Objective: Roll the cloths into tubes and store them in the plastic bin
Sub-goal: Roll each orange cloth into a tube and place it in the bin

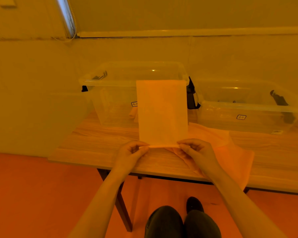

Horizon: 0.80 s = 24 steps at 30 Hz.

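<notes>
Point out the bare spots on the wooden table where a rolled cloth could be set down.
The wooden table is bare left of the left hand, in front of the clear plastic bin. Another bare strip lies at the far right, before the second clear bin. The middle is crowded: both hands pinch the pale cloth, and loose orange cloth covers the wood beside the right hand.

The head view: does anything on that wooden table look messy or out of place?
Only the loose orange cloth under the right hand: it lies rumpled and droops over the table's front edge.
</notes>
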Available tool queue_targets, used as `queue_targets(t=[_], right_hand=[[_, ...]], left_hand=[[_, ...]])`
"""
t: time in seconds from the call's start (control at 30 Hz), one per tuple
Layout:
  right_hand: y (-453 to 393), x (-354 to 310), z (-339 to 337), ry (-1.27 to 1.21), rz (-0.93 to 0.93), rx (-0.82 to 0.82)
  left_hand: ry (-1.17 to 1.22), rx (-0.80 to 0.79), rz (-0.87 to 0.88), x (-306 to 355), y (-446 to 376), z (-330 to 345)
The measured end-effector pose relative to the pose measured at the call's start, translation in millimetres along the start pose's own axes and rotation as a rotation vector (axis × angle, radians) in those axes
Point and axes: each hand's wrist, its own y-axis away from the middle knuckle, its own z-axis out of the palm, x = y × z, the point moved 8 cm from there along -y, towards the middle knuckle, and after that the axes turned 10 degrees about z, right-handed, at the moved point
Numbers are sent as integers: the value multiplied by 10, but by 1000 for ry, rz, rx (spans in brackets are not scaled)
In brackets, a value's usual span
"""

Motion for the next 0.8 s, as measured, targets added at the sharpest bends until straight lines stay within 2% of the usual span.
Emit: queue_targets(t=[0.07, 0.2, 0.47, 0.8], right_hand=[[18, -5, 7, -34, 5, -16], [9, -10, -26, 52, -28, 25], [0, 36, 22, -47, 10, -13], [-23, 37, -68, 75, -33, 50]], left_hand=[[20, -1, -13, -13, 0, 7], [1, -4, -21, -4, 5, 14], [-6, -24, -2, 23, 15, 13], [27, -67, -21, 29, 23, 61]])
